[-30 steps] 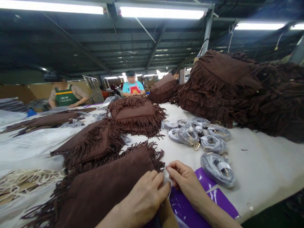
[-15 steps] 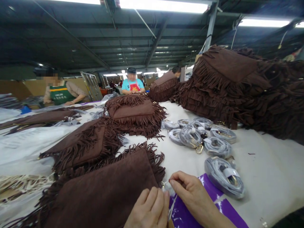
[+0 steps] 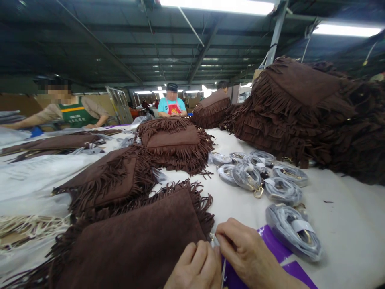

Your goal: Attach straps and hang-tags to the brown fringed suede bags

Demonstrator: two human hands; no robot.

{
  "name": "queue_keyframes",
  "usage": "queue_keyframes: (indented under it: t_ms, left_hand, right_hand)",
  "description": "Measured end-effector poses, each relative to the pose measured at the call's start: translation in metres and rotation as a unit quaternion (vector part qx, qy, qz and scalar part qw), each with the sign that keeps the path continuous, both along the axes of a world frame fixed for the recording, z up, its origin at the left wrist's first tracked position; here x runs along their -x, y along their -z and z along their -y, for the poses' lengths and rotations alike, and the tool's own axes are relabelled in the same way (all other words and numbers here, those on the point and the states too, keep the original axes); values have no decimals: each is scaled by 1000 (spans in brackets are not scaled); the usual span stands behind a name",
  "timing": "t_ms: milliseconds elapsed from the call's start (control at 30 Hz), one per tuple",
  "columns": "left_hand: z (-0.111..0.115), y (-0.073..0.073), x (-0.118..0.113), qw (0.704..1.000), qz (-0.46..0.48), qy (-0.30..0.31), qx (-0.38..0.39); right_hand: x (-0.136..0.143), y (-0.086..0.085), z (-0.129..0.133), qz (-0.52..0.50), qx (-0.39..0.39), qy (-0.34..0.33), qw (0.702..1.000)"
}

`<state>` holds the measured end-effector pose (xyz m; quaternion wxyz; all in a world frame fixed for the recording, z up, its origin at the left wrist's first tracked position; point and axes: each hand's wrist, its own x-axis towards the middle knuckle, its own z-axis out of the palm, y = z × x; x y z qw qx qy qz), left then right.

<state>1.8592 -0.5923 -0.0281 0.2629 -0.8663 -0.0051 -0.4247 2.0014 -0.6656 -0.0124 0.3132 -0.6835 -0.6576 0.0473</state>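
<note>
A dark brown fringed suede bag [image 3: 141, 237] lies flat at the front, partly under my left hand. At its right corner, my left hand [image 3: 197, 265] is closed, fingers curled together, with a thin white string [image 3: 223, 268] running down beside it. Facing it, my right hand [image 3: 248, 251] pinches with thumb and forefinger at the same corner. A small pale, shiny bit [image 3: 213, 239] shows between the two hands; the fingertips hide most of it. Beneath my hands is a glossy purple sheet [image 3: 272, 245], partly covered.
Coiled straps in clear wrap [image 3: 293, 230] lie to the right on the white table [image 3: 345, 224]. Fringed bags are piled high [image 3: 288, 108] at the back right; more [image 3: 173, 142] lie ahead. White plastic [image 3: 39, 172] covers the left side. Two co-workers stand across the table.
The view has shifted slightly, so the table's things sit a little further right. Both hands stay together at the bag's corner. A co-worker at left has stretched an arm out sideways.
</note>
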Motion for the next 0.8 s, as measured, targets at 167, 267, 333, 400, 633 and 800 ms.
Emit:
queue_keyframes:
  t_ms: [167, 267, 333, 400, 633, 800]
  left_hand:
    - [0, 7, -1, 1000, 17, 8, 12]
    - [1, 10, -2, 1000, 18, 7, 21]
    - [1, 11, -2, 999, 22, 4, 23]
    - [2, 11, -3, 999, 26, 2, 25]
    - [1, 12, -3, 999, 19, 1, 43]
    - [2, 12, -1, 1000, 5, -3, 31]
  right_hand:
    - [2, -5, -2, 53, 62, -5, 997]
    - [3, -8, -3, 84, 93, -16, 992]
    - [4, -11, -4, 97, 109, -23, 989]
    - [4, -15, -6, 107, 121, -21, 987]
    - [6, -33, -14, 128, 185, -4, 974]
    - [4, -38, -22, 88, 209, 23, 974]
